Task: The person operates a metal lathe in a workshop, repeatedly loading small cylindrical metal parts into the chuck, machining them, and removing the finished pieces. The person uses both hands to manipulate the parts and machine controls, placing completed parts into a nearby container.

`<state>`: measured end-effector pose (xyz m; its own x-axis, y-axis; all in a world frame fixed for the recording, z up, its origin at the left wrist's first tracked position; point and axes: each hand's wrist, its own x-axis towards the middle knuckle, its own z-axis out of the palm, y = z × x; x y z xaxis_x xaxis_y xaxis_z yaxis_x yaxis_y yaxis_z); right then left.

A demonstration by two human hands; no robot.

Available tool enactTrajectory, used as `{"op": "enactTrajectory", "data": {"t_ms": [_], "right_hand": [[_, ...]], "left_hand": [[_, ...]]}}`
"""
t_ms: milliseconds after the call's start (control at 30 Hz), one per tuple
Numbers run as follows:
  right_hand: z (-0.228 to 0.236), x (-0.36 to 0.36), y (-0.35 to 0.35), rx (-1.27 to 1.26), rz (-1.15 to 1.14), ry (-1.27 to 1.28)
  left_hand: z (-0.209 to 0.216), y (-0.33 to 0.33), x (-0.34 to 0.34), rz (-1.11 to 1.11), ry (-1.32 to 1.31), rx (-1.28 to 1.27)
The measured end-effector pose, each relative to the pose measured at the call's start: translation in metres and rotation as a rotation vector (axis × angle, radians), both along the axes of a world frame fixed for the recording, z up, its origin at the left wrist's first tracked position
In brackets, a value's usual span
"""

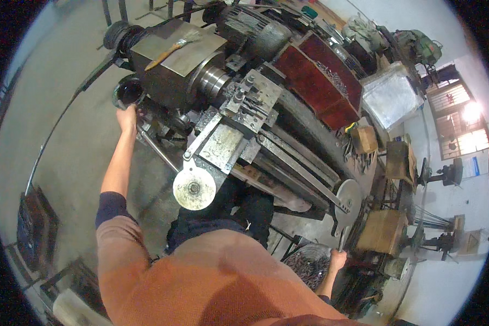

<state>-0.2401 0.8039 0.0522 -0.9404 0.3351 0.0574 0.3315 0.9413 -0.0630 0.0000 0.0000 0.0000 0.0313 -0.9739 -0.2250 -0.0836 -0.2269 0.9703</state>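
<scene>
At the left of a small lathe, my left hand (127, 118) is closed at the lower rim of a dark, round, cup-like part (129, 91); some of its fingers are hidden. My right hand (338, 259) grips a lever handle (343, 239) that hangs from a grey metal disc (350, 195) at the machine's right end. Between my hands sits the tool slide (251, 103), with bolts on top and a flat link running to a pale round plate (194, 188). A shiny cylindrical spindle (213, 81) projects from the headstock toward the slide.
A wooden-handled brush (168, 53) lies on the headstock's flat top. Behind the bed stand a red tray (318, 81) with small metal pieces and an electric motor (254, 28). Below my right hand is a basin (308, 265) of small dark parts. Cardboard boxes (382, 232) stand at right.
</scene>
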Motion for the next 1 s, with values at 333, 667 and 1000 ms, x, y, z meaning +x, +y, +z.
{"op": "enactTrajectory", "data": {"t_ms": [333,667,1000], "right_hand": [[-0.012,0.001,-0.002,0.088,-0.031,0.078],[-0.001,0.000,-0.003,0.067,0.046,0.083],[-0.016,-0.102,0.074,0.231,0.222,0.075]], "left_hand": [[0.025,0.015,-0.008,-0.049,0.009,-0.060],[-0.013,-0.008,0.006,-0.073,-0.046,-0.235],[0.008,-0.028,0.073,-0.091,-0.334,-0.340]]}}
